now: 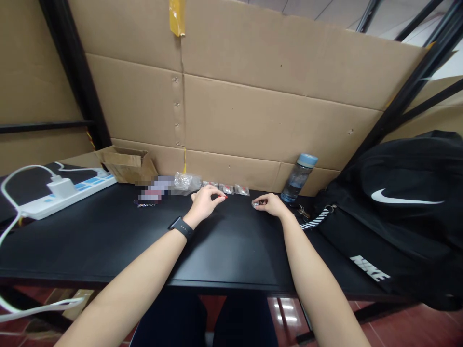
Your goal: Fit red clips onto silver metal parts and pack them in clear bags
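My left hand [205, 201] rests on the black table [108, 236] with fingers curled together, its tips pinching a tiny red piece beside a row of small clear packets [227, 188]. A black smartwatch [181, 227] sits on that wrist. My right hand [269, 204] lies a short way to the right, its fingers closed on a small clear packet [255, 204]. A crumpled clear plastic bag [185, 182] lies just behind the left hand.
A cardboard wall backs the table. A clear water bottle [298, 177] stands at the back right beside a black sports bag [401, 212]. A white power strip [68, 189] with a charger and cable lies far left, next to a small open cardboard box [128, 164].
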Tool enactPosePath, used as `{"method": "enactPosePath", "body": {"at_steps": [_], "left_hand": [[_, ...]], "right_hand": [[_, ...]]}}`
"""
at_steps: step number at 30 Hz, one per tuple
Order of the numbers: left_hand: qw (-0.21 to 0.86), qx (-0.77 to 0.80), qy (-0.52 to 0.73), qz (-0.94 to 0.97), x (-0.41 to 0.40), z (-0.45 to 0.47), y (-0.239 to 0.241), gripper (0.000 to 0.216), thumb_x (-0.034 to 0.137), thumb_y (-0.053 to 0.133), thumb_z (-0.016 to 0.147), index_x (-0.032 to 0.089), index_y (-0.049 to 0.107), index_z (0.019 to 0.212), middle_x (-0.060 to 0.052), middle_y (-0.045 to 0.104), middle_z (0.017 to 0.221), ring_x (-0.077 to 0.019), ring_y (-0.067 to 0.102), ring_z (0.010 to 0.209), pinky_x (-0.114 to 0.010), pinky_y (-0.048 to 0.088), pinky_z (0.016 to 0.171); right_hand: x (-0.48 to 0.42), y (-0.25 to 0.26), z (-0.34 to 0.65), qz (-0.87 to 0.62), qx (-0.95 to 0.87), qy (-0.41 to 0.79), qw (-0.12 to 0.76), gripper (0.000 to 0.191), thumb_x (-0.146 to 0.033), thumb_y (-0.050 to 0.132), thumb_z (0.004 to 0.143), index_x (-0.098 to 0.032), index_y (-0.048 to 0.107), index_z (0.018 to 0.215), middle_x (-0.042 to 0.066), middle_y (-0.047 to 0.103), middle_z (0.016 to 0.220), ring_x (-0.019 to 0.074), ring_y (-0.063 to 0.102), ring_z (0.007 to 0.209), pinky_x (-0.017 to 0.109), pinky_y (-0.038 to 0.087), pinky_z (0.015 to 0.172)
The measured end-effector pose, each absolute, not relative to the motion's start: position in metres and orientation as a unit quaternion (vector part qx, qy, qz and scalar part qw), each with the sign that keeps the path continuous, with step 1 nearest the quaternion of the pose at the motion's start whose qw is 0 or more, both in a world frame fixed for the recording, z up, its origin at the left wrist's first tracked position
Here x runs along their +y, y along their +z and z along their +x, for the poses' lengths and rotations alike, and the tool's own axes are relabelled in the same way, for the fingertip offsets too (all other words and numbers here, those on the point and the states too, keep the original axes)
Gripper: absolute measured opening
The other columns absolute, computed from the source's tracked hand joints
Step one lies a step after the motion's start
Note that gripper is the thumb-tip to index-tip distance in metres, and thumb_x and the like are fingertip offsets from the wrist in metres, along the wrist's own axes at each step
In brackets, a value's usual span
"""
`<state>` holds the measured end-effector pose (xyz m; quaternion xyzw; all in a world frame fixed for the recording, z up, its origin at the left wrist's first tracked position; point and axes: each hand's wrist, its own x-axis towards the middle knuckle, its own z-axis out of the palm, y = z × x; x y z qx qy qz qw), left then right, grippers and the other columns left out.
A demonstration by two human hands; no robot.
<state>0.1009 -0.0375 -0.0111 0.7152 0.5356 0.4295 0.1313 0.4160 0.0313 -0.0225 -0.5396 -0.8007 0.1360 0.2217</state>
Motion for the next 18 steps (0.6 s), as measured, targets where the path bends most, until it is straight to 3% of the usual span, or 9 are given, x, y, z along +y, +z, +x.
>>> {"method": "enactPosePath", "body": {"at_steps": [3, 8, 12, 18], "left_hand": [[0.108, 0.541, 0.424, 0.718, -0.039, 0.102, -0.01, 0.011, 0.038, 0.068, 0.086, 0.032, 0.077, 0.087, -0.002, 0.067, 0.112, -0.0277, 0.055, 0.116, -0.045, 0.033, 0.098], [0.097, 0.541, 0.421, 0.721, -0.039, 0.102, -0.01, 0.013, 0.039, 0.067, 0.087, 0.031, 0.077, 0.09, -0.004, 0.065, 0.113, -0.0289, 0.052, 0.117, -0.046, 0.032, 0.097], [0.095, 0.539, 0.425, 0.721, -0.04, 0.103, -0.01, 0.013, 0.038, 0.066, 0.087, 0.031, 0.076, 0.089, -0.004, 0.064, 0.112, -0.0285, 0.052, 0.116, -0.046, 0.033, 0.097], [0.093, 0.531, 0.44, 0.718, -0.043, 0.106, -0.009, 0.013, 0.039, 0.066, 0.088, 0.03, 0.076, 0.09, -0.004, 0.062, 0.112, -0.0275, 0.051, 0.113, -0.045, 0.036, 0.097]], "right_hand": [[0.032, -0.023, 0.418, -0.542, -0.797, 0.141, 0.225, 0.038, -0.033, 0.078, 0.066, -0.021, 0.08, 0.101, -0.001, 0.071, 0.071, 0.0121, 0.051, 0.06, 0.024, 0.04, 0.061], [0.032, -0.022, 0.422, -0.531, -0.792, 0.177, 0.246, 0.048, -0.03, 0.078, 0.066, -0.02, 0.075, 0.113, 0.003, 0.076, 0.093, 0.0121, 0.052, 0.062, 0.026, 0.046, 0.065], [0.023, -0.014, 0.408, -0.507, -0.781, 0.183, 0.315, 0.048, -0.029, 0.079, 0.067, -0.018, 0.072, 0.114, 0.007, 0.075, 0.101, 0.0148, 0.059, 0.072, 0.03, 0.051, 0.075], [-0.008, -0.001, 0.344, -0.358, -0.759, 0.354, 0.412, 0.056, -0.031, 0.082, 0.067, -0.021, 0.064, 0.12, 0.01, 0.067, 0.12, 0.0155, 0.067, 0.083, 0.031, 0.056, 0.077]]}}
